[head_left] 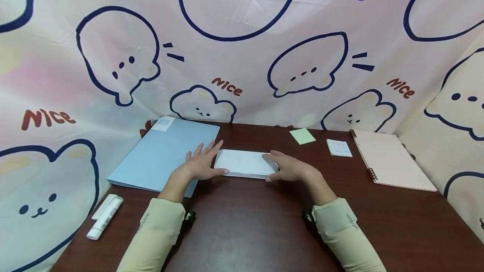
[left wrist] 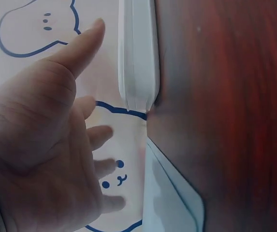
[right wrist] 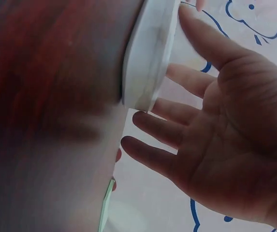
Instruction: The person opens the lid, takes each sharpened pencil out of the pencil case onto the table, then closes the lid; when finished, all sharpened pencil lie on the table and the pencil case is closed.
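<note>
A white flat case (head_left: 243, 163) with rounded corners and a seam along its side lies on the dark wooden table. My left hand (head_left: 199, 165) is at its left end, fingers spread and thumb toward the front edge. In the left wrist view, that palm faces the case's end and nothing is in its grasp. At the other end is my right hand (head_left: 290, 168), its fingers over the top right corner and its thumb by the front edge. The right wrist view shows these fingers (right wrist: 160, 126) extended beside the case's end, not curled round it.
A blue folder (head_left: 162, 154) lies behind my left hand. A white tube with a cap (head_left: 105, 217) is at the left edge. Green sticky notes (head_left: 302, 136), a small white pad (head_left: 339, 148) and a spiral notebook (head_left: 393, 160) lie back right. A printed cloth hangs behind.
</note>
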{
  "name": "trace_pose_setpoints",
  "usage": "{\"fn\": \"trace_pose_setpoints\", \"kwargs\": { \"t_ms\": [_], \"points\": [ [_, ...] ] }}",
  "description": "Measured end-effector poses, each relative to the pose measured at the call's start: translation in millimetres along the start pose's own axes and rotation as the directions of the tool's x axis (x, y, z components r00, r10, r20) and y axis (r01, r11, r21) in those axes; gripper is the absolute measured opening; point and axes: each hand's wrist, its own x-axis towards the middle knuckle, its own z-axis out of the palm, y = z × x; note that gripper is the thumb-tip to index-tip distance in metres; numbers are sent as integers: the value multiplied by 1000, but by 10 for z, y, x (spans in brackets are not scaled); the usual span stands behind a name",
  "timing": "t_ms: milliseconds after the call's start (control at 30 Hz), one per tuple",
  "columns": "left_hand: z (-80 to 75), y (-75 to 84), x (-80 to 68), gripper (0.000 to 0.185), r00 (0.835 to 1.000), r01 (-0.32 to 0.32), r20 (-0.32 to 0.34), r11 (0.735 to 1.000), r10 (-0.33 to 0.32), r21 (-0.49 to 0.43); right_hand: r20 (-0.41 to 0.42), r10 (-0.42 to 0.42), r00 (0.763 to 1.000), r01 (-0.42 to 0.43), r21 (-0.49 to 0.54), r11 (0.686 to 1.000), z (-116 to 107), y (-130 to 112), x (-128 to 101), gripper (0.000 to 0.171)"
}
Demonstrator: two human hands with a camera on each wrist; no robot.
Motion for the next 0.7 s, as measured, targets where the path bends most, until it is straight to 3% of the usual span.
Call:
{"fn": "trace_pose_setpoints", "kwargs": {
  "t_ms": [133, 300, 567, 700],
  "points": [
    [24, 8, 1, 100, 999, -38, 37, 998, 40, -39, -33, 29, 999, -30, -48, 998, 14, -40, -11, 80],
    [42, 28, 21, 98, 996, -86, 26, 995, 87, -60, -54, 54, 997, -58, -89, 994, 17, -82, -33, 77],
    [19, 66, 0, 96, 1000, -22, 14, 998, 23, -58, -83, 45, 996, -58, -161, 985, 110, -174, -16, 77],
    [13, 88, 20, 97, 998, -64, 16, 997, 64, -37, -88, 40, 995, -56, -186, 981, 86, -193, -45, 75]
  ]
}}
